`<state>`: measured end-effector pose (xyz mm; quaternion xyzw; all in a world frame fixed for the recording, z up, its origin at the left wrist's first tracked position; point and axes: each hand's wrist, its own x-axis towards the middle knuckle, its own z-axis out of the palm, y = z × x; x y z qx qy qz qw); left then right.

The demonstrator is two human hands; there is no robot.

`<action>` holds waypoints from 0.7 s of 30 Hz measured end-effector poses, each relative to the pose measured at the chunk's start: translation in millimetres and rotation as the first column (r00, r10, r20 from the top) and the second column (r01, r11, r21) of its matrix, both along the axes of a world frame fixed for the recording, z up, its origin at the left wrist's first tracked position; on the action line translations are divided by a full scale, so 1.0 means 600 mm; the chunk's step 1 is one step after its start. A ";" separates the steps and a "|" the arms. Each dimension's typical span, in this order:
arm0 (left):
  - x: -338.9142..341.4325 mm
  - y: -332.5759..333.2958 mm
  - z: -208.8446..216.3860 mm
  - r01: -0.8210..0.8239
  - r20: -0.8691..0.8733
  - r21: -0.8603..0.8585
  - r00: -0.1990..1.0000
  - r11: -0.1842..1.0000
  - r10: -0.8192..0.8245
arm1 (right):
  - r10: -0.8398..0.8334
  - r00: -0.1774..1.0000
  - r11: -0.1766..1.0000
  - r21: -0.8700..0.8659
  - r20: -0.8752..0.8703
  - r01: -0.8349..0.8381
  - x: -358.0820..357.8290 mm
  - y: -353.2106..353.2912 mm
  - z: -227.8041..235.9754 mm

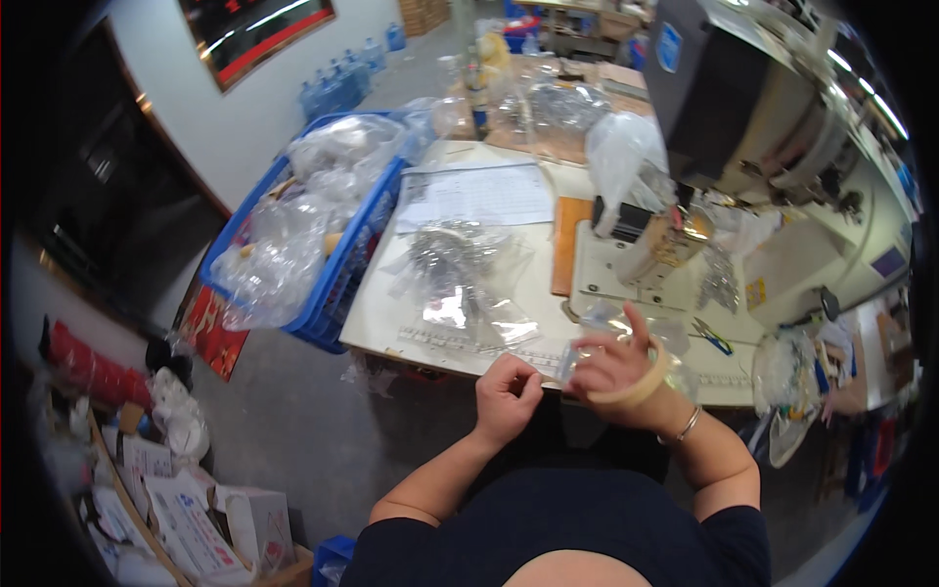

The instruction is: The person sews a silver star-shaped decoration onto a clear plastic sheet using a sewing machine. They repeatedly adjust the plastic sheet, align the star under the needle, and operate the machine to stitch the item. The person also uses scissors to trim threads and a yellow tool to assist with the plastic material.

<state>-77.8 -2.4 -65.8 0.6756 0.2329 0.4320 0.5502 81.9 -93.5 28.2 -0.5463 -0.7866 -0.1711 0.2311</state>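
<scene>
My left hand (pixel 508 398) is closed in a pinch at the front edge of the white worktable (pixel 381 318); whatever its fingers hold is too small to make out. Beside it, my right hand (pixel 621 367) has its fingers apart, one of them raised, slightly blurred. A beige ring (pixel 634 391), perhaps a tape roll, is looped around that hand above a metal bracelet (pixel 690 425). Beyond my hands lies a pile of clear plastic bags (pixel 455 269) with greyish contents I cannot identify. A ruler strip (pixel 440 340) runs along the table's near edge.
A sewing machine (pixel 650 254) stands at the right, with small scissors (pixel 713 336) by it. A blue crate (pixel 328 323) of plastic bags adjoins the table's left side. Paper sheets (pixel 479 193) lie at the back. Cardboard boxes (pixel 186 519) crowd the floor at lower left.
</scene>
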 end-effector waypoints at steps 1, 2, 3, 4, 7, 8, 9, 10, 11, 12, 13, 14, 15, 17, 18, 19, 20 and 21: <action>0.000 -0.004 0.007 -0.123 0.017 0.128 0.992 0.984 0.121 | 0.039 0.997 0.995 0.091 0.073 -0.046 -0.012 0.001 -0.022; -0.008 -0.001 -0.001 -0.208 0.036 0.070 0.978 0.976 0.206 | 0.081 0.988 0.988 0.120 0.130 -0.097 -0.024 0.003 -0.032; -0.021 0.004 -0.019 -0.293 0.054 0.012 0.955 0.956 0.292 | 0.107 0.994 0.989 0.099 0.021 -0.108 -0.040 0.004 -0.032; -0.026 0.010 -0.030 -0.362 0.073 -0.051 0.928 0.931 0.365 | 0.117 0.990 0.991 0.073 -0.085 -0.111 -0.049 0.000 -0.025; -0.131 0.075 -0.040 -0.483 0.273 -0.453 0.725 0.749 0.632 | 0.141 0.956 0.969 0.233 -0.257 -0.080 -0.048 -0.017 0.006; -0.147 0.076 -0.024 -0.529 0.261 -0.426 0.705 0.734 0.660 | 0.110 0.954 0.980 0.190 -0.280 -0.057 -0.033 -0.011 0.015; -0.164 0.080 -0.028 -0.596 0.218 -0.394 0.679 0.700 0.701 | 0.067 0.921 0.993 0.112 -0.385 -0.026 -0.024 -0.005 0.018; -0.179 0.098 -0.052 -0.613 0.228 -0.391 0.658 0.687 0.718 | 0.016 0.880 0.999 0.042 -0.476 0.004 -0.017 0.000 0.020; -0.194 0.122 -0.077 -0.540 0.275 -0.498 0.644 0.678 0.714 | 0.023 0.847 0.999 0.034 -0.531 -0.006 -0.012 -0.002 0.016; -0.203 0.145 -0.102 -0.446 0.325 -0.596 0.627 0.668 0.708 | 0.029 0.859 0.999 0.044 -0.511 -0.007 -0.012 -0.005 0.019; -0.208 0.165 -0.132 -0.374 0.378 -0.634 0.615 0.677 0.692 | 0.039 0.870 0.998 0.054 -0.491 -0.015 -0.015 -0.007 0.020; -0.212 0.185 -0.161 -0.295 0.428 -0.665 0.603 0.686 0.673 | 0.043 0.880 0.998 0.061 -0.472 -0.017 -0.017 -0.008 0.021; -0.207 0.192 -0.162 -0.206 0.469 -0.692 0.600 0.692 0.648 | 0.033 0.868 0.998 0.057 -0.495 -0.005 -0.017 -0.011 0.017; -0.200 0.191 -0.168 -0.211 0.528 -0.628 0.592 0.749 0.609 | 0.022 0.859 0.999 0.042 -0.512 -0.001 -0.013 -0.015 0.013; -0.194 0.191 -0.166 -0.211 0.556 -0.595 0.589 0.776 0.587 | 0.014 0.854 0.999 0.033 -0.520 0.004 -0.009 -0.016 0.011; -0.197 0.188 -0.171 -0.178 0.586 -0.607 0.558 0.774 0.588 | 0.009 0.846 0.999 0.031 -0.533 0.008 -0.005 -0.018 0.011; -0.195 0.187 -0.172 -0.173 0.578 -0.625 0.553 0.761 0.600 | 0.005 0.838 1.000 0.028 -0.545 0.012 -0.002 -0.019 0.011; -0.194 0.180 -0.166 -0.171 0.567 -0.645 0.547 0.745 0.616 | 0.001 0.830 1.000 0.021 -0.558 0.013 0.001 -0.021 0.010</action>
